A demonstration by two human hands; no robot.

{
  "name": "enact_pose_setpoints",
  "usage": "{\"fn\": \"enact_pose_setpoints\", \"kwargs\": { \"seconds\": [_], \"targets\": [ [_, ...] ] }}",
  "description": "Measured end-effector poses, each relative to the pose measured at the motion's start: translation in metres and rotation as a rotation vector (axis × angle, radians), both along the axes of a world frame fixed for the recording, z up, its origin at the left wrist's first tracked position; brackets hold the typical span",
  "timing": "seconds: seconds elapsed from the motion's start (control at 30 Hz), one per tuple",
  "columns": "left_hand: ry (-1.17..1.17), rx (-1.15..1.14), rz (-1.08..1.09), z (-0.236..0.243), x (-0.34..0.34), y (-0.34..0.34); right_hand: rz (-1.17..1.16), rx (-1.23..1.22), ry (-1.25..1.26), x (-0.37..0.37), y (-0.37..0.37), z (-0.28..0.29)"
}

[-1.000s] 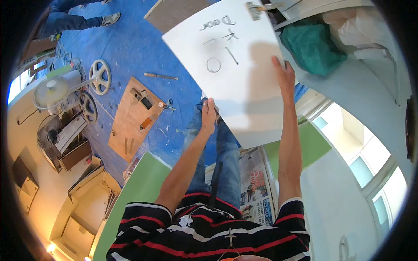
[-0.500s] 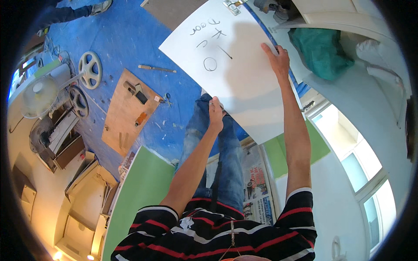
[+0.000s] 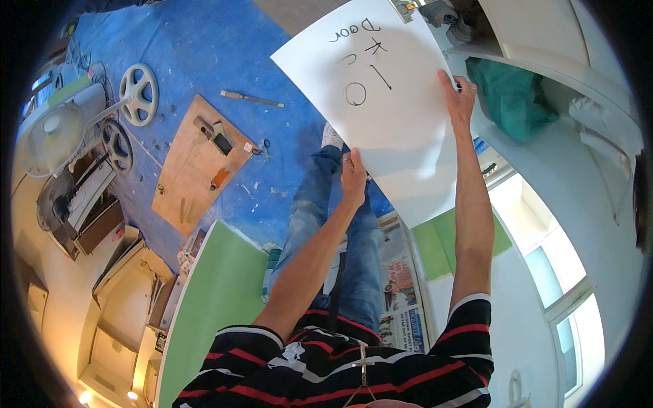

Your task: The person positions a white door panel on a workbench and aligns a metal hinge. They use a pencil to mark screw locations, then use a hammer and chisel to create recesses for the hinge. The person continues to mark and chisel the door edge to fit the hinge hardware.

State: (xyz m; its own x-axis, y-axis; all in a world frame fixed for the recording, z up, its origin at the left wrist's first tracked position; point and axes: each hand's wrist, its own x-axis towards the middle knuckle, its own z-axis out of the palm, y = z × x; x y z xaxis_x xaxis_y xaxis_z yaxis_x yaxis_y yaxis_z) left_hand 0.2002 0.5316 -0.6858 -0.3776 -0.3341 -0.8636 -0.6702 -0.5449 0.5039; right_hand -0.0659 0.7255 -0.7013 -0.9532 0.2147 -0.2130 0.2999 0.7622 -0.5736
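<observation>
While the white panel (image 3: 401, 149) is held up ahead of the body over blue floor sheeting (image 3: 289, 146), left hand (image 3: 353, 178) pinches its left edge, right hand (image 3: 460, 102) its right edge. Metal fitting (image 3: 406, 9) at panel's far edge. Leftward, on the sheeting: plywood board (image 3: 185, 153); scissors (image 3: 264, 150) near its corner.

place: room under renovation; signs: white-specked blue floor sheet (image 3: 190, 47); spread newspaper (image 3: 400, 289); hand tools (image 3: 219, 179) on wooden board (image 3: 187, 155)

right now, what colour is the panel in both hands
White, with dark handwriting; the panel shows best in the head view.
</observation>
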Motion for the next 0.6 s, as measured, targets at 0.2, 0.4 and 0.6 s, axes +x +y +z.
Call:
{"fn": "enact_pose_setpoints", "kwargs": {
  "seconds": [0.2,0.4,0.6],
  "targets": [
    [0.012,0.114,0.051,-0.005,-0.010,-0.008,0.000,-0.017,-0.013,-0.005,-0.005,0.001],
    [0.065,0.138,0.031,-0.005,-0.010,-0.012,-0.027,0.017,-0.043,-0.004,-0.009,0.004],
    [0.023,0.151,0.035,0.004,-0.015,-0.013,0.040,0.107,-0.078,-0.001,-0.002,-0.006]
  ]
}}
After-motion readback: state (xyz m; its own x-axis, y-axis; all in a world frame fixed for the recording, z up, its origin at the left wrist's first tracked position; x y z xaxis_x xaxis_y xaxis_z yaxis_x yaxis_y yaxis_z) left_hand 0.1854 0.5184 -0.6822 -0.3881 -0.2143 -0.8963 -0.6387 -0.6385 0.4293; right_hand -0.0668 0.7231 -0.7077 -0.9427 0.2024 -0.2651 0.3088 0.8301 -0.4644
